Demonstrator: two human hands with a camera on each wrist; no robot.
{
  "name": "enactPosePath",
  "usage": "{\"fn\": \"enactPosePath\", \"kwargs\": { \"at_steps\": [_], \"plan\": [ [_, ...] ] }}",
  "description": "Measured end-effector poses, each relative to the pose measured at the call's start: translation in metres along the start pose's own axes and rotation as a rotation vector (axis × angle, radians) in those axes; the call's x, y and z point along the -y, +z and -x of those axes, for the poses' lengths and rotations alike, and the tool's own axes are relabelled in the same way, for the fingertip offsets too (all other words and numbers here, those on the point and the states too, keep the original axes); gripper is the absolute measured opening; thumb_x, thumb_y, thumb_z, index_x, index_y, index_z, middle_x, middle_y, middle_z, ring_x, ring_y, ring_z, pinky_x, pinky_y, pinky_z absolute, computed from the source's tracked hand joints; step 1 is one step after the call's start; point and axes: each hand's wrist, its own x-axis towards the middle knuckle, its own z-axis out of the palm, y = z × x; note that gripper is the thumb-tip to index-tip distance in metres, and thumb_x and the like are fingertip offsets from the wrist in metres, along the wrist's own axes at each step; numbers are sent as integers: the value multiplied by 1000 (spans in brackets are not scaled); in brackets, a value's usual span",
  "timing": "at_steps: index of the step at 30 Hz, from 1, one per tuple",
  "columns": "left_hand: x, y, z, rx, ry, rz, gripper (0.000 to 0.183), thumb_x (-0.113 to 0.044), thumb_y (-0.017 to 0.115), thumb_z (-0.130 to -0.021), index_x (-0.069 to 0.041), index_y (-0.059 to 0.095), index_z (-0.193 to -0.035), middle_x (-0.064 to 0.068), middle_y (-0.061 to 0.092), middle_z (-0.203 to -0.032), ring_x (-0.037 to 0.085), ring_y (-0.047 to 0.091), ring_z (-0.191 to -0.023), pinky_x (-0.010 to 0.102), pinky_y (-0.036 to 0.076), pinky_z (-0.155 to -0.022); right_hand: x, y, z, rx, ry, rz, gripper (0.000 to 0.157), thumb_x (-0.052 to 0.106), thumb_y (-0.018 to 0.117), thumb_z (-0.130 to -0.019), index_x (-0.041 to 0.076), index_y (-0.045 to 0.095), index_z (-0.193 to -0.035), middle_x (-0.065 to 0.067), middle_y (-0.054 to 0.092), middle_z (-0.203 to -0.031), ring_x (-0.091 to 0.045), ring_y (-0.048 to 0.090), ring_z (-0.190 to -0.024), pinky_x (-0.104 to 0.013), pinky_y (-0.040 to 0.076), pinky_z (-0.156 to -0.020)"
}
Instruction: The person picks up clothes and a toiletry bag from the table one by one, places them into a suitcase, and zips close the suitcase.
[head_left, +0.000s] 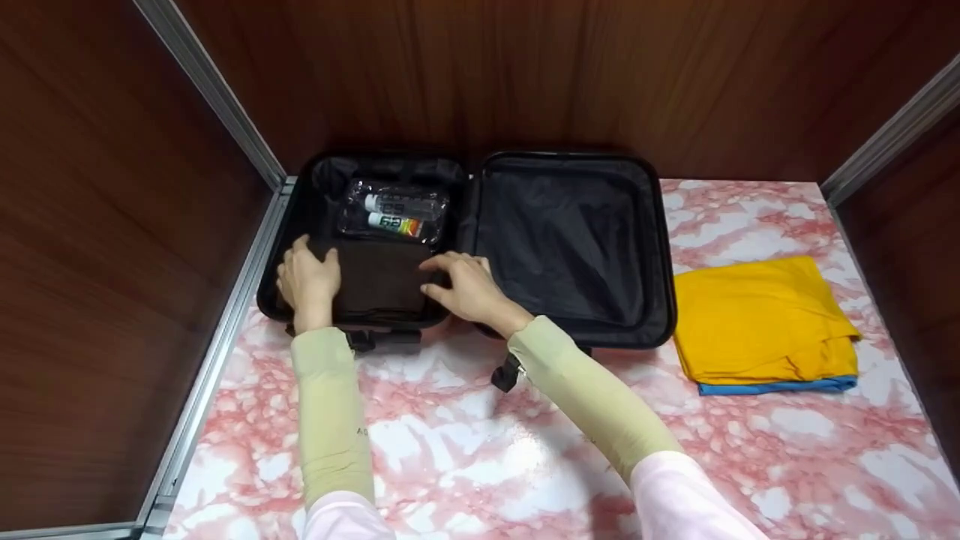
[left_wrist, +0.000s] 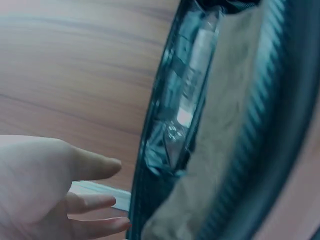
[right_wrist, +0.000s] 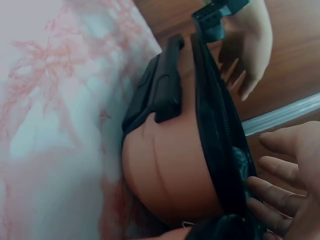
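An open suitcase [head_left: 670, 247] lies flat with its two halves side by side. In its left half is a folded dark brown cloth [head_left: 382, 277], along the near side. Behind the cloth sits a clear pouch [head_left: 351, 219] with a white-capped tube [head_left: 395, 224] and other items inside. My left hand [head_left: 307, 279] is over the cloth's left end, fingers extended and thumb apart. At the right end, my right hand [head_left: 466, 289] reaches over the suitcase's middle edge with loosely bent fingers. In the right wrist view both hands are above the rim with nothing held.
The suitcase's right half shows a black lining [head_left: 559, 240]. To the right, a folded yellow cloth [head_left: 757, 319] lies on a blue cloth [head_left: 780, 386]. Brown wood panels [head_left: 525, 75] stand behind and at both sides. The surface [head_left: 450, 450] is red-and-white marbled.
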Motion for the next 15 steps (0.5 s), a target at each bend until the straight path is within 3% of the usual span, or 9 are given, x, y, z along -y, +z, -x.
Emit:
{"fn": "enactPosePath", "kwargs": {
  "at_steps": [15],
  "plan": [
    [-29, -1, 17, -102, 154, 148, 60, -35, 62, -101, -8, 46, -152, 19, 48, -151, 43, 43, -134, 52, 31, -111, -9, -23, 15, -95, -29, 40, 40, 33, 70, -97, 13, 67, -132, -2, 63, -129, -22, 54, -119, -41, 33, -102]
  ]
}}
